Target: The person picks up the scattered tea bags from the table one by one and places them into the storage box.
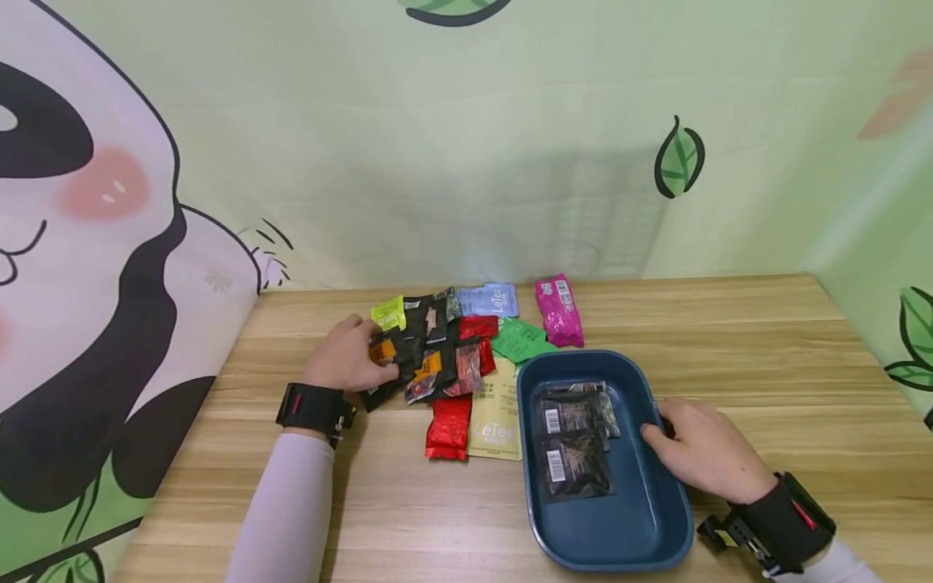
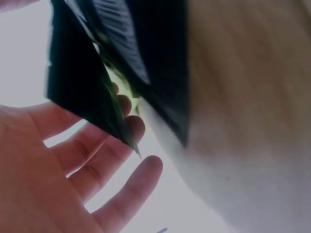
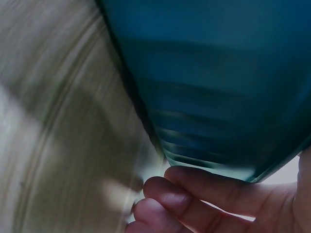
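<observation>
At the left edge of a heap of small packets, my left hand (image 1: 346,356) pinches a black packet with an orange label (image 1: 383,350). The left wrist view shows that dark packet (image 2: 77,73) between the thumb at the top and the spread fingers; another black packet (image 2: 160,63) is right beside it. My right hand (image 1: 707,449) grips the right rim of a dark blue tray (image 1: 619,534), thumb over the edge and fingers along the outer wall (image 3: 209,97). Inside the tray lie black packets with white barcodes (image 1: 576,465), partly overlapping, towards its left side.
Around the heap lie red packets (image 1: 448,429), a cream packet (image 1: 496,417) against the tray's left side, a green packet (image 1: 521,340), a light blue packet (image 1: 488,300), a yellow-green packet (image 1: 389,313) and a magenta packet (image 1: 559,312). A printed cloth wall (image 1: 466,162) rises behind the wooden table (image 1: 765,348).
</observation>
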Demonstrator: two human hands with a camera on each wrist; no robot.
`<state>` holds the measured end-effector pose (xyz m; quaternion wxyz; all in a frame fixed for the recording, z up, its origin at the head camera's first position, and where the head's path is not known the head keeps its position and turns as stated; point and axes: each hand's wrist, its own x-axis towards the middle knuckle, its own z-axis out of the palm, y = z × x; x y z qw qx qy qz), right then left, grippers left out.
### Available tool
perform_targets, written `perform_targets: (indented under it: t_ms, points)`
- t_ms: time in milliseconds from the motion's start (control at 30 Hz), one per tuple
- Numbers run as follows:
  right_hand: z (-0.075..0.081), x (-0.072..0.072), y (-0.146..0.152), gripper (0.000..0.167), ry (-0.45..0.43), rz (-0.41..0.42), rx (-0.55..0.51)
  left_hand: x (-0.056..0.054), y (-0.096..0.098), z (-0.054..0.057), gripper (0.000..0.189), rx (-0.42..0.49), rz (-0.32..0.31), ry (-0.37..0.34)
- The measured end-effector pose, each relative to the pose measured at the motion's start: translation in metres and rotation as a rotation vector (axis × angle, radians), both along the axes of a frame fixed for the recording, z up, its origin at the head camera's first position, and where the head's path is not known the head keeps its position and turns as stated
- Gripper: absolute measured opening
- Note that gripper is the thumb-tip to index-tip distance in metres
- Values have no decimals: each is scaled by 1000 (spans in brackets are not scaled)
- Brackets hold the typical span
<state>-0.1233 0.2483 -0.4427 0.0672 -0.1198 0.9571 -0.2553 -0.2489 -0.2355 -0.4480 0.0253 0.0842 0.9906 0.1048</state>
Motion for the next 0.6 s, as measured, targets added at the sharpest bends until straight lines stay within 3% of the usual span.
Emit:
perform_targets:
  t_ms: [133, 267, 433, 600]
  points:
    - [0, -1, 0, 18, -2, -1, 1, 0, 3, 3, 79, 6, -28, 49]
    - [0, 0, 0, 18, -6, 2, -3, 3, 14, 16, 77, 24, -85, 108]
    - [0, 0, 0, 18, -5, 1, -2, 15, 38, 39, 78, 19, -172, 186]
    - [-1, 0, -1, 17, -3, 0, -1, 31, 68, 52, 73, 41, -267, 290]
